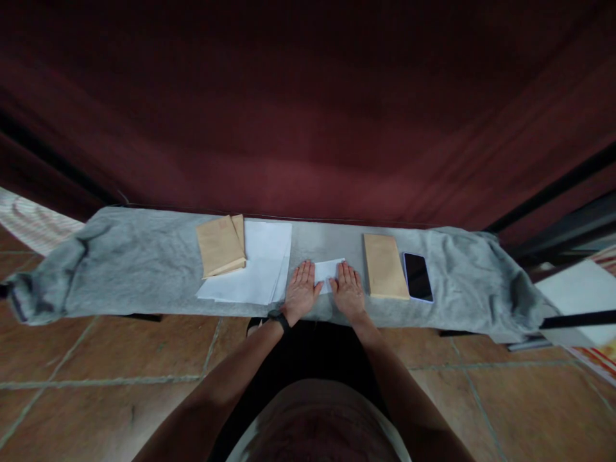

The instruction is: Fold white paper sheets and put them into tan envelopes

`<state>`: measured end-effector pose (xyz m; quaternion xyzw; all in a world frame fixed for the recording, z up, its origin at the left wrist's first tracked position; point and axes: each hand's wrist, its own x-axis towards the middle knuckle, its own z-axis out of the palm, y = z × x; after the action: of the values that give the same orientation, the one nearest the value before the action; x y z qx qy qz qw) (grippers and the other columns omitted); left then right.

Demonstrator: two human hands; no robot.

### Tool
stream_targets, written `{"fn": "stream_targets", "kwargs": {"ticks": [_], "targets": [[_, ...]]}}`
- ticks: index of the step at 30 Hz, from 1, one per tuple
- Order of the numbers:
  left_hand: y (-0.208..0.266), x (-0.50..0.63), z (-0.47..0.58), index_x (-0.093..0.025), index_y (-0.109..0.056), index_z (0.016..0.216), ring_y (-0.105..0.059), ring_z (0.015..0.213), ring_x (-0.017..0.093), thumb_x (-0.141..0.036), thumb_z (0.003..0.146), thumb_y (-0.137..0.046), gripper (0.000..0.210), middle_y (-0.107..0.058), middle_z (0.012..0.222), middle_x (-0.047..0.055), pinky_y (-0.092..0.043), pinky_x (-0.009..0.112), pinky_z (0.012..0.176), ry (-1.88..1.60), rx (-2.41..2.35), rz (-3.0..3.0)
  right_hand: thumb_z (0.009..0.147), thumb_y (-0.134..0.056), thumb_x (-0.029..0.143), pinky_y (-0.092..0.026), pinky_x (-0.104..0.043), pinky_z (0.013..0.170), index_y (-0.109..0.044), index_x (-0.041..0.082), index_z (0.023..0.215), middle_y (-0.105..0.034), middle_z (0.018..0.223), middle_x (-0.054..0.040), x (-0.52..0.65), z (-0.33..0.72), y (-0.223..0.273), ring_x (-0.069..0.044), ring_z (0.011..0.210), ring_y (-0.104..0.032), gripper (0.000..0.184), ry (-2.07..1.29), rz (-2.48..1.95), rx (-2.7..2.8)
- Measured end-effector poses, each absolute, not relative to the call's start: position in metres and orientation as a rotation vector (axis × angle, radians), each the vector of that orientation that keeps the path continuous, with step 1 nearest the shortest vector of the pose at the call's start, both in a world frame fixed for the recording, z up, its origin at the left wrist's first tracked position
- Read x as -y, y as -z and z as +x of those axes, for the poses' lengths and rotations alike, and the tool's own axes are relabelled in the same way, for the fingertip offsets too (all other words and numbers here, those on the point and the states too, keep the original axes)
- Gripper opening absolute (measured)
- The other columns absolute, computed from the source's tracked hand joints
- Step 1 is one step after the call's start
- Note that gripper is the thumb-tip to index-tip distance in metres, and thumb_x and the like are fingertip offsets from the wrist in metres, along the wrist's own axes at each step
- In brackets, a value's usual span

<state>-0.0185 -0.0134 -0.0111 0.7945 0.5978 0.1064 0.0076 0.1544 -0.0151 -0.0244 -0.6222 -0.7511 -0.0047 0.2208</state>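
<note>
A folded piece of white paper (327, 270) lies on the grey cloth between my hands. My left hand (301, 287) rests flat on its left side, fingers stretched forward, with a dark watch (280, 319) on the wrist. On the paper's right end lies my right hand (349, 290), also flat with straight fingers. Both palms hide parts of the paper. Left of my hands are loose white sheets (262, 263), partly under several brown envelopes (219, 244). To the right of my right hand sits a stack of brown envelopes (386, 266).
A phone (418, 277) with a dark screen lies right of the envelope stack. The grey cloth (144, 269) covers a long narrow surface, bunched at both ends. Behind it rises a dark red panel (308, 141). Brown floor tiles (158, 350) show in front.
</note>
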Motion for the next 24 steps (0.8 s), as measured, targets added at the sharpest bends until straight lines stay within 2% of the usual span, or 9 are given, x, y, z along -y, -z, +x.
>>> {"fn": "stream_targets", "kwargs": {"ticks": [3, 6, 9, 14, 19, 24], "targets": [[0.010, 0.012, -0.017, -0.003, -0.030, 0.154, -0.027, 0.151, 0.028, -0.041, 0.102, -0.030, 0.064, -0.031, 0.161, 0.020, -0.026, 0.046, 0.123, -0.301, -1.953, 2.422, 0.105, -0.033, 0.036, -0.032, -0.052, 0.117, -0.037, 0.002, 0.152, -0.043, 0.154, -0.0233, 0.018, 0.156, 0.025, -0.031, 0.144, -0.040, 0.058, 0.022, -1.736, 2.060], [0.008, 0.014, -0.016, -0.003, -0.031, 0.154, -0.028, 0.151, 0.030, -0.040, 0.102, -0.030, 0.064, -0.033, 0.160, 0.021, -0.028, 0.050, 0.121, -0.349, -1.967, 2.424, 0.104, -0.033, 0.033, -0.032, -0.052, 0.117, -0.039, 0.003, 0.151, -0.042, 0.154, -0.0237, 0.022, 0.158, 0.025, -0.031, 0.143, -0.041, 0.056, 0.028, -1.752, 2.044], [0.003, 0.018, -0.015, -0.008, -0.033, 0.154, -0.027, 0.151, 0.031, -0.043, 0.102, -0.034, 0.062, -0.034, 0.160, 0.020, -0.027, 0.054, 0.121, -0.390, -1.866, 2.521, 0.104, -0.034, 0.031, -0.032, -0.052, 0.117, -0.041, 0.004, 0.150, -0.044, 0.153, -0.0226, 0.023, 0.157, 0.023, -0.031, 0.143, -0.041, 0.054, 0.010, -1.785, 2.017], [-0.001, 0.023, -0.016, -0.020, -0.042, 0.150, -0.031, 0.150, 0.023, -0.041, 0.103, -0.038, 0.052, -0.041, 0.158, 0.010, -0.022, 0.050, 0.124, -0.272, -1.440, 2.745, 0.104, -0.031, 0.028, -0.032, -0.051, 0.118, -0.044, 0.005, 0.149, -0.044, 0.154, -0.0198, 0.012, 0.152, 0.015, -0.028, 0.146, -0.037, 0.051, -0.065, -1.694, 2.104], [0.001, 0.016, -0.023, -0.014, -0.046, 0.146, -0.038, 0.147, 0.021, -0.035, 0.103, -0.039, 0.049, -0.050, 0.152, 0.014, -0.028, 0.044, 0.122, -0.225, -1.425, 2.762, 0.105, -0.032, 0.029, -0.032, -0.046, 0.119, -0.046, 0.006, 0.148, -0.043, 0.155, -0.0181, -0.004, 0.144, 0.008, -0.025, 0.148, -0.035, 0.050, -0.139, -1.601, 2.214], [0.001, 0.016, -0.027, -0.015, -0.049, 0.143, -0.041, 0.144, 0.021, -0.025, 0.102, -0.036, 0.044, -0.052, 0.150, 0.013, -0.029, 0.044, 0.121, -0.137, -1.402, 2.827, 0.105, -0.034, 0.029, -0.029, -0.047, 0.120, -0.049, 0.007, 0.145, -0.045, 0.154, -0.0169, -0.017, 0.141, 0.007, -0.025, 0.147, -0.037, 0.048, -0.164, -1.632, 2.236]]}}
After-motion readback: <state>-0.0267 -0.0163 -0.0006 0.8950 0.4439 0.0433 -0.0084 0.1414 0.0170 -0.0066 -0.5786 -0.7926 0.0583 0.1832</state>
